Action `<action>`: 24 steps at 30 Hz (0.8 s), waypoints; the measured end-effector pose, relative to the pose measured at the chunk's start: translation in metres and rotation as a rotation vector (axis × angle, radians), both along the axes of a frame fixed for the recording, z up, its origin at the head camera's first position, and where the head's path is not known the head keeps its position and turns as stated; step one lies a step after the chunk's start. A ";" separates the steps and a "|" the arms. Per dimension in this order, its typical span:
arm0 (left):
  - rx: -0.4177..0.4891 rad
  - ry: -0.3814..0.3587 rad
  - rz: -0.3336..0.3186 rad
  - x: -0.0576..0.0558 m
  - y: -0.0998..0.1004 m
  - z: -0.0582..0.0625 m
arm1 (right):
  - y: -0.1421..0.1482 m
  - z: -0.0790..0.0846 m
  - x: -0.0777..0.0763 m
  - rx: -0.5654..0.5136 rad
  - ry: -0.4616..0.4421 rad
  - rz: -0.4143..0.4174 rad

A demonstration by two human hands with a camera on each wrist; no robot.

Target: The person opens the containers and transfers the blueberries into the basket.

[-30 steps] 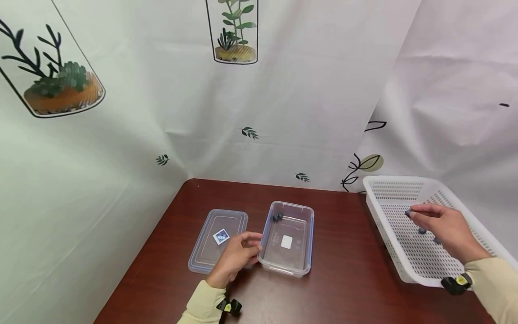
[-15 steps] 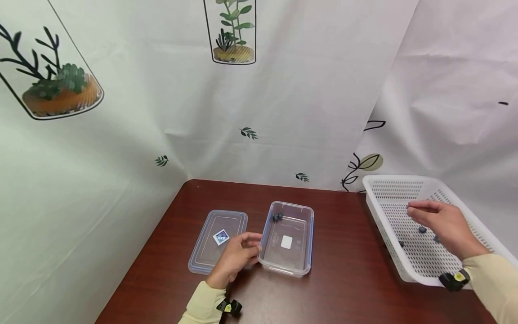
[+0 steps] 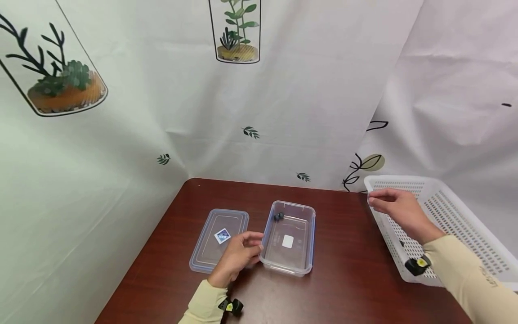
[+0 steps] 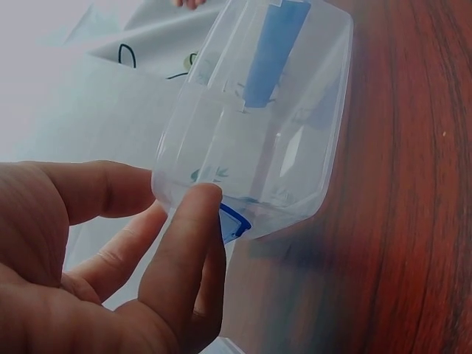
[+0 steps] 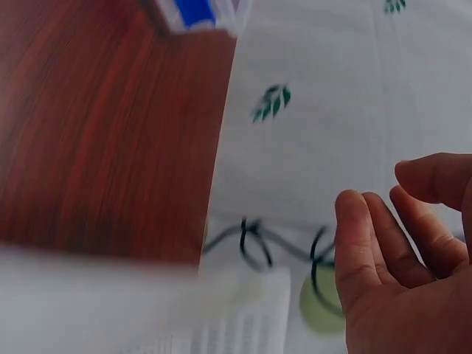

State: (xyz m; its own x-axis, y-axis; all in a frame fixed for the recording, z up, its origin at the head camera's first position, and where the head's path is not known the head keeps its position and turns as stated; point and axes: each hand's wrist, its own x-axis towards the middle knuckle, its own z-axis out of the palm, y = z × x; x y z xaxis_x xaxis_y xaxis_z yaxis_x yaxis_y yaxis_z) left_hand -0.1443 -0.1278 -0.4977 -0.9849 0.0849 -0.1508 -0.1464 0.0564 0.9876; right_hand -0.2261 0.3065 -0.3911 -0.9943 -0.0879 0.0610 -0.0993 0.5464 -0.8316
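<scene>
A clear plastic food container (image 3: 293, 270), with a blue-edged rim, stands on the table. Two blueberries (image 3: 279, 216) lie together in its far left corner. My left hand (image 3: 238, 254) holds the container's left side; the left wrist view shows thumb and fingers at the corner of its wall (image 4: 302, 162). Over the left rim of a white basket (image 3: 388, 178) is my right hand (image 3: 398, 213), fingertips drawn together. A blueberry seems pinched there, mostly hidden by the fingers; the right wrist view does not show it.
The container's lid (image 3: 210, 254), with a blue diamond label, lies flat left of the container. Another blueberry (image 3: 402, 243) sits inside the basket, by its left wall. A printed white curtain (image 3: 315, 112) hangs behind the table (image 3: 340, 252).
My right hand has lifted and moved left, from inside the basket to above its left rim. The left hand and the container stay in place.
</scene>
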 end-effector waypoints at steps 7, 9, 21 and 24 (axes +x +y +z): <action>0.000 0.002 -0.010 0.000 -0.001 0.000 | -0.068 -0.007 -0.020 0.056 0.007 0.079; -0.002 0.002 -0.016 0.000 -0.002 0.000 | -0.089 -0.010 -0.025 0.059 -0.001 0.106; 0.020 -0.007 -0.015 0.001 -0.002 0.002 | -0.188 -0.036 -0.045 0.011 -0.050 0.169; 0.017 -0.013 -0.017 0.001 -0.003 0.002 | -0.202 -0.045 -0.048 0.037 -0.044 0.170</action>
